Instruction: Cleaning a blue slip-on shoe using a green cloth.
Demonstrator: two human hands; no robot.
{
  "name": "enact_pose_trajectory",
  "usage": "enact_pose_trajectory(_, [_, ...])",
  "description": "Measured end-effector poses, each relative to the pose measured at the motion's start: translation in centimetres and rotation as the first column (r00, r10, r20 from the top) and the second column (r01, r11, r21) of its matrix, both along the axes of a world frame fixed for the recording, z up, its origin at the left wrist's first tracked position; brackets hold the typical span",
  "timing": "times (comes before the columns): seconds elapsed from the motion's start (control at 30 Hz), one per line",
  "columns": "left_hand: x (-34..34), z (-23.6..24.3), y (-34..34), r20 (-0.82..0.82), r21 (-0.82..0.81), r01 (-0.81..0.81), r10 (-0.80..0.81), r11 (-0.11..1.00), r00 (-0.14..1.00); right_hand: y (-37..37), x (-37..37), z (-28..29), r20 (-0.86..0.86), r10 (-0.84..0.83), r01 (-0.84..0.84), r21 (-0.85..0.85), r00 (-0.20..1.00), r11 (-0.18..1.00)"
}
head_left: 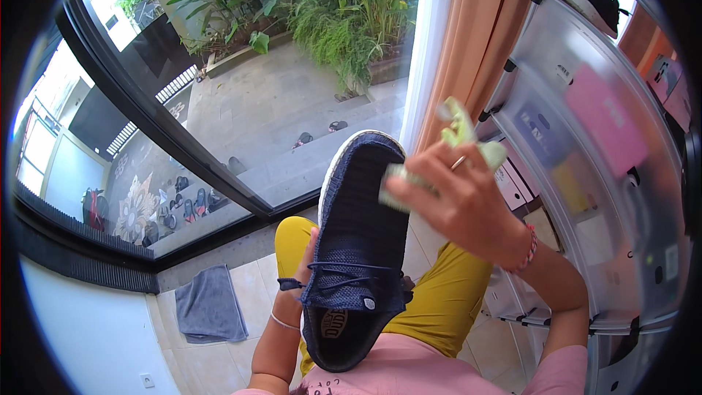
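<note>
A navy blue slip-on style shoe (360, 219) with dark laces and a white sole edge stands toe up in front of my chest. Its heel opening faces me, near my pink shirt. My left hand (308, 252) grips the shoe from its left side, the fingers partly hidden behind it. My right hand (457, 201) is closed on a pale yellow-green cloth (457, 123), slightly smeared by motion. A fold of that cloth overlaps the shoe's right edge near the toe in this view; whether it touches, I cannot tell.
Clear-fronted storage boxes (585, 124) stack up on the right, with another dark shoe (589, 0) on top. A grey towel (210, 306) lies on the tiled floor at left. Beyond the black-framed glass door (175, 132), several pairs of footwear (191, 208) sit outside. An orange curtain (475, 36) hangs beside it.
</note>
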State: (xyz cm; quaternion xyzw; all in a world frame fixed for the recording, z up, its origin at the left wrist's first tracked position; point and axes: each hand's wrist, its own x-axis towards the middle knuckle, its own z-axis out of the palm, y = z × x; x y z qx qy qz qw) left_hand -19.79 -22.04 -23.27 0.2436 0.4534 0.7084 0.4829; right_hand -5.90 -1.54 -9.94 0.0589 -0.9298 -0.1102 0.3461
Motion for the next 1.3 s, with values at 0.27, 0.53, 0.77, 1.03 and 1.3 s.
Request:
enact_pose_trajectory(0.27, [-0.6,0.1,0.5,0.015,0.080,0.006,-0.008,0.997,1.000,-2.6,-0.5,0.0,0.312,0.361,-0.051,-0.691,0.879,0.721])
enact_pose_trajectory(0.53, [-1.1,0.2,0.5,0.012,0.157,0.036,-0.038,0.987,0.999,-2.7,-0.8,1.3,0.368,0.667,-0.153,-0.795,0.648,0.587])
enact_pose_trajectory(0.77, [0.6,2.1,1.1,0.685,0.411,0.097,-0.377,0.906,0.624,-3.7,-1.5,1.2,0.184,0.421,-0.226,-0.624,0.888,0.748])
enact_pose_trajectory(1.03, [-0.5,2.4,0.4,0.430,0.183,0.095,-0.167,0.978,0.887,-1.8,0.4,2.8,0.525,0.500,-0.188,-0.537,0.689,0.822])
enact_pose_trajectory(1.3, [-1.0,1.3,-1.0,0.331,0.415,0.143,-0.296,0.899,0.896,-2.1,-0.5,1.9,0.128,0.127,-0.106,-0.155,0.984,0.982])
